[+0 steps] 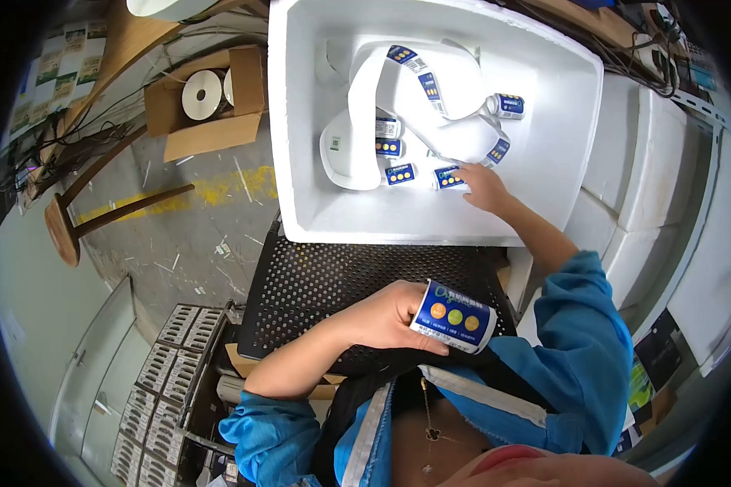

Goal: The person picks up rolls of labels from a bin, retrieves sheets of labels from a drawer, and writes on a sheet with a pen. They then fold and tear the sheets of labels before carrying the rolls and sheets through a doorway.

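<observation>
My left hand (394, 316) is wrapped around a white cup with a blue label (453, 317), which lies tilted on its side close to my chest. The label carries orange, green and yellow circles. Inside the white foam box (430, 223), my right hand (485, 189) has its fingers closed at the right end of another blue-labelled cup (447, 178). Several similar cups lie around it, one at left (399, 174) and one farther back at right (508, 105). A long white strip of labels (365, 89) loops over and among them, partly hiding some cups.
A black perforated surface (317, 280) stands between me and the foam box. On the floor at left are an open cardboard box (211, 146) with white rolls and a wooden chair leg or rail (134, 211). Stacked patterned boxes (166, 390) stand lower left; white foam blocks (625, 162) line the right.
</observation>
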Demonstrator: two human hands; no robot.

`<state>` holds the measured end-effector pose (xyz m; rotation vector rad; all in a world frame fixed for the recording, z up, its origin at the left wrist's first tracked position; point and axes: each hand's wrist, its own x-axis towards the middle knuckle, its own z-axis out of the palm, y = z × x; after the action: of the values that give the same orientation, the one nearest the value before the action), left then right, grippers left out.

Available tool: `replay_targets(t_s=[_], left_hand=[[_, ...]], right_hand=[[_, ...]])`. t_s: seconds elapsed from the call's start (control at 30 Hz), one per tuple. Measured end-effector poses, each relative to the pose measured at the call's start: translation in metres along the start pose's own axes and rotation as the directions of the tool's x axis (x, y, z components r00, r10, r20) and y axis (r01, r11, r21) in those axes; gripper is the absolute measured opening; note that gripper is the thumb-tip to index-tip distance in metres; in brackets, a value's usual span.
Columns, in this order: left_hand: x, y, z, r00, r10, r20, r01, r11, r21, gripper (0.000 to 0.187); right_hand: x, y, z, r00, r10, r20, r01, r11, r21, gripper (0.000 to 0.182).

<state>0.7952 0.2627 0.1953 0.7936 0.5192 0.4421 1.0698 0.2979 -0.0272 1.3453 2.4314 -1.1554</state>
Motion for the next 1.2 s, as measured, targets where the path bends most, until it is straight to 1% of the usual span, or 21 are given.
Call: replay_targets(t_s=[0.07,0.1,0.13,0.2,0.23,0.27,0.33,0.4,0.47,0.53,0.6,0.63,0.77,0.8,0.87,0.93,1.0,1.03,1.07,1.13,1.2], left_hand=[[0.001,-0.005,0.000,0.997,0.075,0.007,-0.076,0.994,0.083,0.026],[0.000,-0.004,-0.002,0.993,0.108,-0.049,-0.104,0.992,0.069,0.026],[-0.004,0.001,-0.006,0.988,0.110,-0.109,-0.105,0.993,0.049,0.036],[-0.012,0.005,-0.009,0.947,-0.030,-0.321,-0.034,0.981,-0.190,0.049],[-0.012,0.003,-0.010,0.890,0.000,-0.456,-0.129,0.959,-0.251,0.060],[-0.015,0.002,-0.018,0.854,0.090,-0.513,-0.188,0.972,-0.143,0.057],[-0.011,-0.003,-0.022,0.711,0.130,-0.691,-0.335,0.927,-0.170,0.055],[-0.001,0.004,-0.025,0.594,0.100,-0.798,-0.273,0.958,-0.083,0.053],[0.003,0.001,-0.025,0.569,0.131,-0.812,-0.272,0.962,-0.035,0.054],[0.009,-0.006,-0.025,0.595,0.093,-0.798,-0.428,0.877,-0.217,0.053],[0.008,-0.004,-0.024,0.697,0.027,-0.716,-0.394,0.849,-0.352,0.050],[0.008,-0.002,-0.023,0.691,0.009,-0.723,-0.382,0.854,-0.354,0.054],[0.004,-0.003,-0.021,0.597,0.043,-0.801,-0.430,0.860,-0.274,0.054],[0.000,-0.002,-0.022,0.588,0.025,-0.808,-0.427,0.858,-0.284,0.054],[0.002,0.003,-0.021,0.533,0.192,-0.824,-0.480,0.870,-0.108,0.057],[-0.006,0.002,-0.019,0.506,0.296,-0.810,-0.404,0.911,0.081,0.067],[-0.004,0.011,-0.021,0.468,0.397,-0.790,-0.460,0.872,0.165,0.069],[-0.003,0.011,-0.024,0.488,0.351,-0.799,-0.485,0.870,0.086,0.070],[-0.001,0.012,-0.025,0.512,0.313,-0.800,-0.525,0.851,-0.003,0.066],[0.003,0.012,-0.021,0.531,0.188,-0.826,-0.608,0.763,-0.217,0.054],[0.004,0.008,-0.021,0.510,0.201,-0.836,-0.641,0.737,-0.214,0.053]], right_hand=[[0.007,0.014,0.026,0.994,-0.103,-0.038,0.096,0.985,-0.143,0.045],[0.011,0.018,0.034,0.976,-0.208,-0.065,0.182,0.941,-0.284,0.045],[0.017,0.023,0.040,0.976,-0.206,-0.066,0.180,0.943,-0.281,0.045],[0.030,0.029,0.043,0.993,-0.117,0.009,0.115,0.954,-0.275,0.046],[0.035,0.029,0.038,0.999,-0.024,0.021,0.027,0.989,-0.142,0.049],[0.037,0.027,0.035,0.999,-0.029,0.019,0.032,0.990,-0.139,0.049],[0.039,-0.012,-0.006,0.998,0.022,-0.064,0.005,0.919,0.395,0.053],[0.027,-0.074,-0.063,0.985,-0.055,-0.166,0.131,0.862,0.490,0.054],[0.009,-0.122,-0.108,0.965,-0.148,-0.216,0.236,0.846,0.477,0.055],[0.003,-0.148,-0.124,0.915,-0.230,-0.330,0.390,0.709,0.587,0.051],[0.007,-0.167,-0.127,0.870,-0.264,-0.417,0.479,0.655,0.585,0.048],[0.010,-0.172,-0.130,0.830,-0.357,-0.429,0.551,0.645,0.530,0.051],[0.017,-0.201,-0.097,0.750,-0.305,-0.587,0.657,0.444,0.609,0.067],[0.015,-0.203,-0.100,0.747,-0.309,-0.589,0.661,0.437,0.610,0.067],[0.012,-0.203,-0.108,0.885,-0.132,-0.447,0.425,0.622,0.658,0.076],[0.010,-0.201,-0.115,0.941,-0.091,-0.326,0.318,0.568,0.759,0.080],[0.009,-0.204,-0.125,0.969,-0.112,-0.219,0.241,0.257,0.936,0.076],[0.011,-0.204,-0.123,0.910,-0.127,-0.394,0.414,0.322,0.851,0.072],[0.015,-0.200,-0.121,0.911,-0.129,-0.393,0.413,0.324,0.851,0.072],[0.024,-0.190,-0.122,0.695,-0.343,-0.632,0.696,0.538,0.475,0.073],[0.019,-0.198,-0.126,0.706,-0.273,-0.654,0.657,0.599,0.459,0.072]])
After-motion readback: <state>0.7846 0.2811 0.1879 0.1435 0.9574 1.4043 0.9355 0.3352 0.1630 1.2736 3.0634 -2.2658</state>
